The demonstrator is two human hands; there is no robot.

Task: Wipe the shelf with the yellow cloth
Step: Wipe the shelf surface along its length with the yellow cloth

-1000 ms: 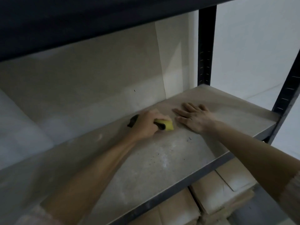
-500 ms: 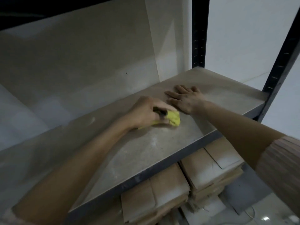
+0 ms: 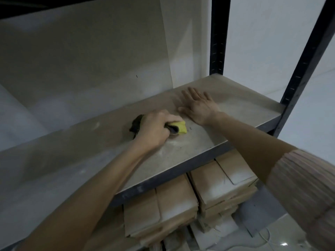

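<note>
A dusty beige shelf board point(image 3: 241, 109) lies in a black metal rack. My left hand point(image 3: 154, 129) grips a bunched yellow cloth point(image 3: 181, 128) and presses it on the board near the middle; the cloth's dirty dark part sticks out behind the hand. My right hand point(image 3: 199, 105) lies flat on the board just right of the cloth, fingers straight and spread, holding nothing. Pale dust streaks and specks mark the board in front of the cloth.
Black rack posts point(image 3: 218, 38) stand at the right back and right front corners. Stacks of dusty cardboard boxes point(image 3: 223, 180) sit under the shelf. A pale wall point(image 3: 81, 60) closes the back, and a dark upper shelf hangs overhead.
My left hand slid the cloth forward across the board and then back a little. My right hand stayed flat in the same spot. The camera tilted down, showing more boxes.
</note>
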